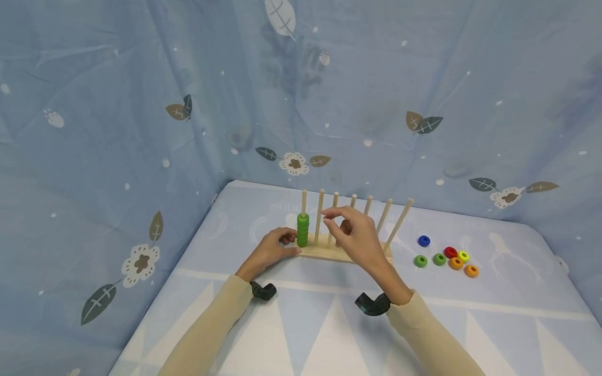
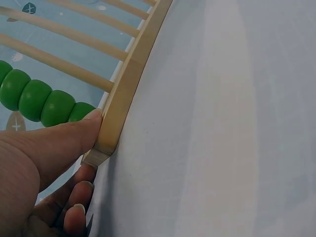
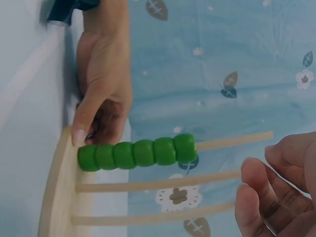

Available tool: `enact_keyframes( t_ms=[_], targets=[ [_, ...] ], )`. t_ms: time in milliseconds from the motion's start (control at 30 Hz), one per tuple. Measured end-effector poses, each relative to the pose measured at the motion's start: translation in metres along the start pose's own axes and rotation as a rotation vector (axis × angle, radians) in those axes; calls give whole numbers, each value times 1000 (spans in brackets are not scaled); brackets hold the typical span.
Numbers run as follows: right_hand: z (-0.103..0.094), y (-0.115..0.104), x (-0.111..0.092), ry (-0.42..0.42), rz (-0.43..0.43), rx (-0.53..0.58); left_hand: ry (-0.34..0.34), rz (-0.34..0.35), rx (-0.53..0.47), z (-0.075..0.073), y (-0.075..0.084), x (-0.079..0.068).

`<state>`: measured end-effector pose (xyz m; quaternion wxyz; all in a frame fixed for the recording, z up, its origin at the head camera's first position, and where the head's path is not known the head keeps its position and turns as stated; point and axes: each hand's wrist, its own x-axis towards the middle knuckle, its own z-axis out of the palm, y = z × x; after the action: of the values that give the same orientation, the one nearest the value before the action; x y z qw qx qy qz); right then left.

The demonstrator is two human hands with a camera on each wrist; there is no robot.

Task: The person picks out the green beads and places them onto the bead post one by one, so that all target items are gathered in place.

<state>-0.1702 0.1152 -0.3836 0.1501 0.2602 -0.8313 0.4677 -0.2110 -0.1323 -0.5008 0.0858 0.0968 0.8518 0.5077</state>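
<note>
A wooden peg rack stands on the table, with several upright pegs on a flat base. Green beads are stacked on its leftmost peg, whose top stays bare. My left hand grips the base's left end, the thumb on the base beside the lowest bead and the fingers curled at the end. Over the rack, in front of the middle pegs, is my right hand. Its thumb and forefinger are bent with a gap between them, and nothing shows in that gap. In the right wrist view its fingertips appear close to the peg tops.
To the rack's right lie loose beads: a blue bead, a red bead, a yellow bead, two green beads and two orange beads. A patterned blue curtain hangs behind the table.
</note>
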Motion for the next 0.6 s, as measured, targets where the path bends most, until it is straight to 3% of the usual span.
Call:
enact_keyframes(
  t_ms=[600],
  targets=[
    [-17, 28, -30, -6, 60, -52, -7, -17, -16, 0, 0, -1]
  ],
)
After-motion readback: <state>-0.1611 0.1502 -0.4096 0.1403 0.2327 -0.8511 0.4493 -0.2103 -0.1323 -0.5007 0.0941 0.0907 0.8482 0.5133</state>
